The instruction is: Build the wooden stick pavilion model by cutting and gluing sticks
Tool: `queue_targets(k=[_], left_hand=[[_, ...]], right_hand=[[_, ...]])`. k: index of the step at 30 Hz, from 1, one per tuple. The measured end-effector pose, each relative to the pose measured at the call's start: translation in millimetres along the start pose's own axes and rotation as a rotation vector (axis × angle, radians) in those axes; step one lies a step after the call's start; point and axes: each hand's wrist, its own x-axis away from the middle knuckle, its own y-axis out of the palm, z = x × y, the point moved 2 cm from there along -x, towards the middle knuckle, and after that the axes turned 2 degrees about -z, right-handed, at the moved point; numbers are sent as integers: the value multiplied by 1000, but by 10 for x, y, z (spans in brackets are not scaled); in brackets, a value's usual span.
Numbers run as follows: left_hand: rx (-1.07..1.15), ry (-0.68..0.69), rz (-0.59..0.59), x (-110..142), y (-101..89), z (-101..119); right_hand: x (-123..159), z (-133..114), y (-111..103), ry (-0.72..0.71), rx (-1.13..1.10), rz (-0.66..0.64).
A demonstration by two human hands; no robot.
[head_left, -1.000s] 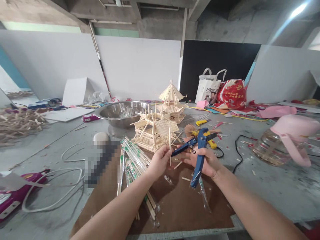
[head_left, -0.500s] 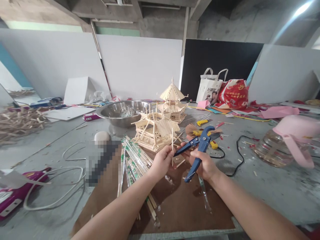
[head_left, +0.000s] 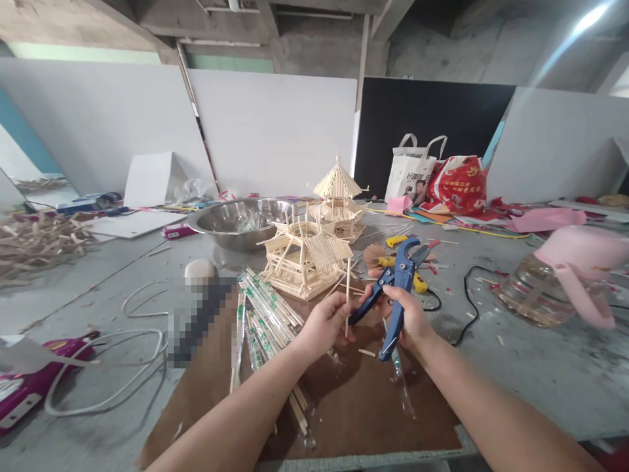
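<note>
Down close, a brown board lay on the table, with a small bit of stick on it. To the left lay a heap of long sticks in clear wraps, slanting away from the person.

Just past that, the left hand pinched a short stick between thumb and fingers. The short stick stood almost straight up, with most of its length poking out above the fingers. It was in the gap between the two hands, but on the left hand's side. The right hand was curled round one handle of a blue cutter. The cutter leaned, with its top tipped away to the right, so its biting end was up high and apart from the stick. Its other handle poked down to the left, and the tip came just beside the stick. I can't tell if they touched.

Right behind the hands sat an open stick house with a bit of roof on it. Next came a taller stick house with a pointy top, and a shiny bowl to its left. Way back stood a white bag and a red bag.
</note>
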Motion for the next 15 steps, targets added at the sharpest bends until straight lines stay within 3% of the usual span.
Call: queue_targets(k=[6,15], left_hand=[[218,52,145,-47,-116,29],[267,39,274,-59,-233,78]], right_hand=[[15,-38,19,-12,82,57],[0,28,-26,16,142,67]])
